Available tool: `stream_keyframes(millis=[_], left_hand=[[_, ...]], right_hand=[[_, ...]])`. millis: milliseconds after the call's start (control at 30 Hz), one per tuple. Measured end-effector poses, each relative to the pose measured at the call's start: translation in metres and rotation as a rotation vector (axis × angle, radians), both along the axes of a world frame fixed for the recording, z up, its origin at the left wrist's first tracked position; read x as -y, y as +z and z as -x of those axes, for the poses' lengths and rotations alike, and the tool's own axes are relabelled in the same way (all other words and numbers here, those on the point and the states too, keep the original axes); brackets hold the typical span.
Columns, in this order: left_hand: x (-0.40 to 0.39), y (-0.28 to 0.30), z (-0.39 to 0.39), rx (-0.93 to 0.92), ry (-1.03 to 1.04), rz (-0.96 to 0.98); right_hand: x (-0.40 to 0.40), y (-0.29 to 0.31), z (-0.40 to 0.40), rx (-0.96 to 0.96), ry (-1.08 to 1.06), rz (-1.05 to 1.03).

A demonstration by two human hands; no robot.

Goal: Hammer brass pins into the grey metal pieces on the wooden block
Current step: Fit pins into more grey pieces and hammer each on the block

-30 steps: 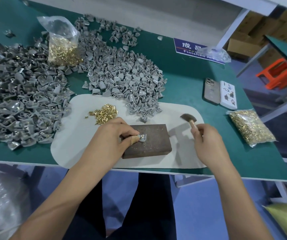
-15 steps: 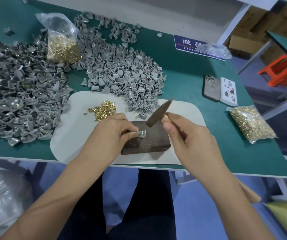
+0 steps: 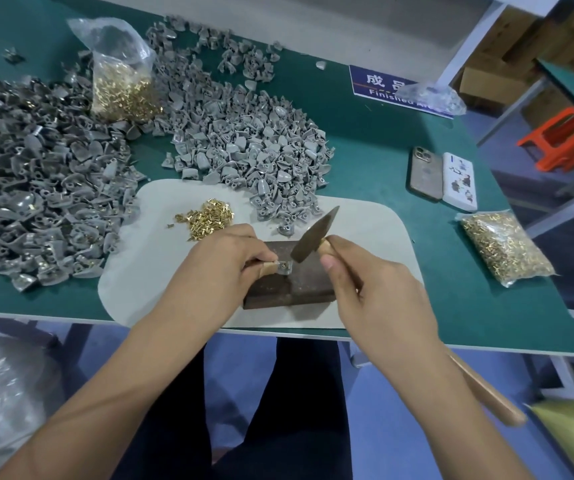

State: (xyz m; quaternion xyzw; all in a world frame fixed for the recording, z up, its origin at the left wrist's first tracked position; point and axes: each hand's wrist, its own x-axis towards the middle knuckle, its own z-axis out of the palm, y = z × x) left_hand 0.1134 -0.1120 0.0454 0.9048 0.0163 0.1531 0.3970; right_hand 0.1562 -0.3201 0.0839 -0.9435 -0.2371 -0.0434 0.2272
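Note:
A dark wooden block [image 3: 308, 289] lies on a pale mat [image 3: 150, 271] near the table's front edge. My left hand [image 3: 223, 261] pinches a small grey metal piece [image 3: 285, 268] on the block's top, a taped fingertip beside it. My right hand [image 3: 375, 289] grips a small hammer just below its head. The dark hammer head [image 3: 315, 235] tilts with its lower end just above and right of the piece. The wooden handle end [image 3: 490, 396] sticks out behind my wrist. A small heap of loose brass pins [image 3: 209, 218] lies on the mat.
Two big piles of grey metal pieces cover the green table: left pile [image 3: 29, 181], middle pile [image 3: 244, 143]. A bag of brass pins [image 3: 121, 77] stands at the back, another pin bag [image 3: 503, 247] lies right. Two phones [image 3: 441, 176] and a blue sign [image 3: 386, 86] sit at the right.
My right hand swung the hammer from the mat at the right in over the block; its head now sits lower, close to the grey piece. My left hand stayed holding the piece.

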Motion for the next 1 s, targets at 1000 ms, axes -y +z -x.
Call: stream_keyframes(millis=[1000], left_hand=[[-0.009, 0.01, -0.004, -0.066, -0.123, -0.162]], right_hand=[[-0.006, -0.008, 0.01, -0.056, -0.024, -0.056]])
